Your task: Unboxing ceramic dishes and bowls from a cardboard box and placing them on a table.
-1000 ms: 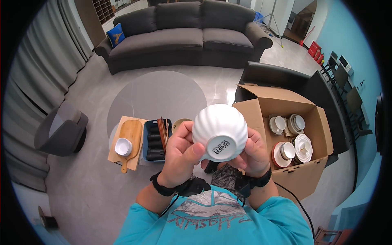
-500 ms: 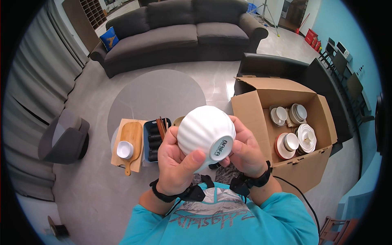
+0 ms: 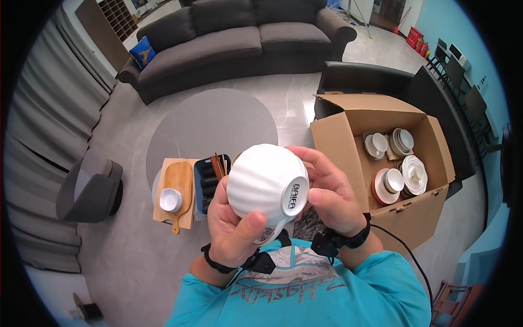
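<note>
A white fluted cup (image 3: 261, 180) is held up in front of my chest, tipped so its underside with dark printing faces me. Its looped handle points down toward my shirt. My left hand (image 3: 233, 231) is closed around the cup's left side, thumb pressed on the ribbed wall. My right hand (image 3: 335, 196) grips from the other side, its thumb by the foot ring and its fingers along the far edge. The cup's opening is turned away and hidden.
At right, an open cardboard box (image 3: 332, 141) holds stacked plates, bowls and cups. Left of my hands are a wooden cutting board (image 3: 178, 182) with small white bowls (image 3: 170, 200) and a blue bin (image 3: 202, 199) of dark items and chopsticks. A sofa (image 3: 229, 46) stands beyond.
The cup has turned a little in my hands, bringing its looped handle more into sight. My right fingers have spread out further along its edge. The view has shifted slightly.
</note>
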Demonstrator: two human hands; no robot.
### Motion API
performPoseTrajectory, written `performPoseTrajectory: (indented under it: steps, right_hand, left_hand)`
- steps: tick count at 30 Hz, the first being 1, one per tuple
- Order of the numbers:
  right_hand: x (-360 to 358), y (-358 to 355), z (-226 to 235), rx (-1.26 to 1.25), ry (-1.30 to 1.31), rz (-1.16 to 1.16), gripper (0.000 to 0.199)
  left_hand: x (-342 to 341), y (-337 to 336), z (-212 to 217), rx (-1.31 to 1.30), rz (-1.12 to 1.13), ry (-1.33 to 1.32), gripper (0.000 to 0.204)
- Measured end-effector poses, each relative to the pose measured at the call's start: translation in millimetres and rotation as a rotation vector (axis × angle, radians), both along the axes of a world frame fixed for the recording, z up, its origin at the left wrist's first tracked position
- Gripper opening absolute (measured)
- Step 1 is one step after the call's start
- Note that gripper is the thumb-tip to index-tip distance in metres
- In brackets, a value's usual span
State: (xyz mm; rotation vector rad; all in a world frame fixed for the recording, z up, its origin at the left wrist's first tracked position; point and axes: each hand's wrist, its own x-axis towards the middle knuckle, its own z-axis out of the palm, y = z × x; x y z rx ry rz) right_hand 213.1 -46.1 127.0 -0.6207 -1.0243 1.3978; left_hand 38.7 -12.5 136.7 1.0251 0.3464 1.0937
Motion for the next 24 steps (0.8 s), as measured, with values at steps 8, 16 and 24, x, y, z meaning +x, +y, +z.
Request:
performPoseTrajectory:
  steps: [8,16,24]
  right_hand:
    - [1,1,-3,0.031,0.076,-0.077,0.053]
    - [26,0,-14,0.325,0.64,0.308,0.013]
    - [26,0,-14,0.452,0.691,0.425,0.014]
  left_hand:
    - [-5,1,-3,0.003,0.036,0.014,0.073]
    - [-5,-5,-2,-0.074,0.121,-0.038,0.079]
    - [-5,-8,3,-0.059,0.085,0.022,0.085]
